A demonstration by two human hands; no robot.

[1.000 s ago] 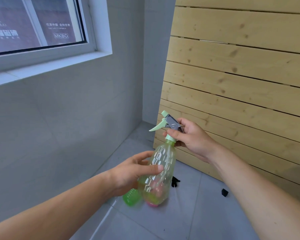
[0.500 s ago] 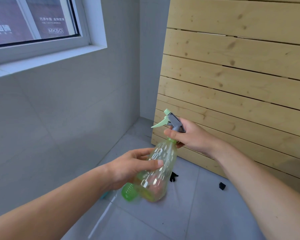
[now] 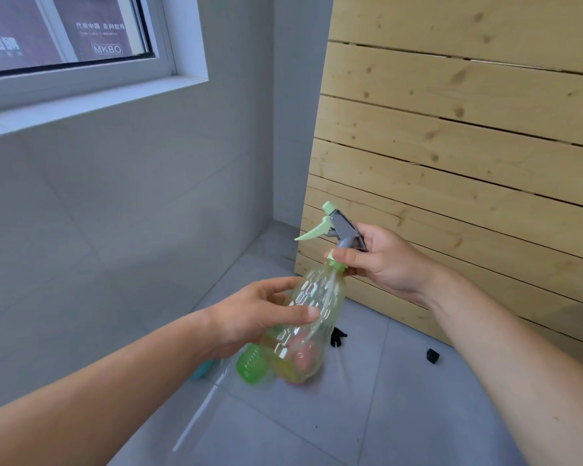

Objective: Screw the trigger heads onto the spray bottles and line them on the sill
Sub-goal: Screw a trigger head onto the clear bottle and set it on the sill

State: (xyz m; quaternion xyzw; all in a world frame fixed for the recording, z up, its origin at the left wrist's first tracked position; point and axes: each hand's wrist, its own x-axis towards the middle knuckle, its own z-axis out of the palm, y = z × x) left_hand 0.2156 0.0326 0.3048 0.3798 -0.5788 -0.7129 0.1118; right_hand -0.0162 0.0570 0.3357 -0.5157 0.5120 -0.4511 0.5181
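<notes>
Bottle, clear plastic with a yellow-green tint and a faceted pattern, held in the air over the grey tiled floor, tilted with its neck up and to the right. Trigger head — grey body, pale green lever and nozzle — seated on the neck, pale green collar at the joint.

Left hand: wrapped round the bottle's middle, thumb across the front, fingers curled behind.

Right hand: closed on the base of the trigger head, thumb pressed along the collar, fingers folded behind the grey body.

Sill: white, under the window, upper left, well apart from the bottle.

On the floor below the hands: bright green bottle lying partly behind the held one; a blue item just left of it, mostly hidden; two small black pieces near the foot of the slatted wooden panel leaning on the right. Pink and yellow shapes show through the held bottle's base — cannot tell what they are.
</notes>
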